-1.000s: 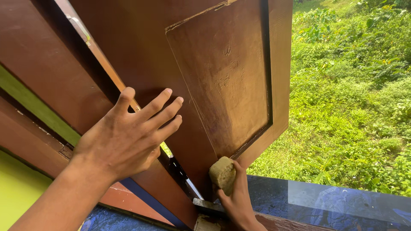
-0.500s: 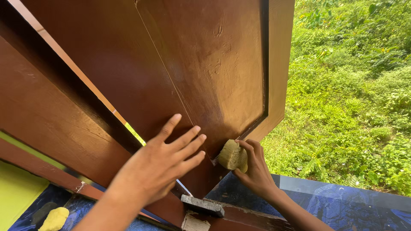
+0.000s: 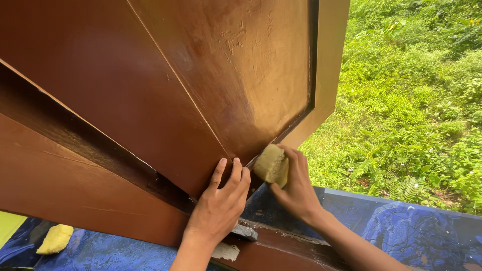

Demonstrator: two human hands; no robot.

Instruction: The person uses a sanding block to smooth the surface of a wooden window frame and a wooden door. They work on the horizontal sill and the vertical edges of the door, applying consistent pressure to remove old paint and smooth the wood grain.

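Gripping the yellow sponge [image 3: 271,164] in curled fingers, your right hand [image 3: 296,188] presses it at the wooden shutter's [image 3: 165,85] lower corner; keep your left hand [image 3: 221,200] flat, steadying the panel, and rub evenly.

Yellow sponge [image 3: 271,164] — pressed against brown wooden shutter's [image 3: 241,75] lower corner.

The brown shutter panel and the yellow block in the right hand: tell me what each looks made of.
The brown shutter panel looks like wood under a glossy brown paint or varnish: it has a raised panel with a moulded frame, sheen in the sunlight and small rough patches. The yellow block, held by the right hand, looks like soft foam sponge, porous and matte. The left hand rests flat on the panel.
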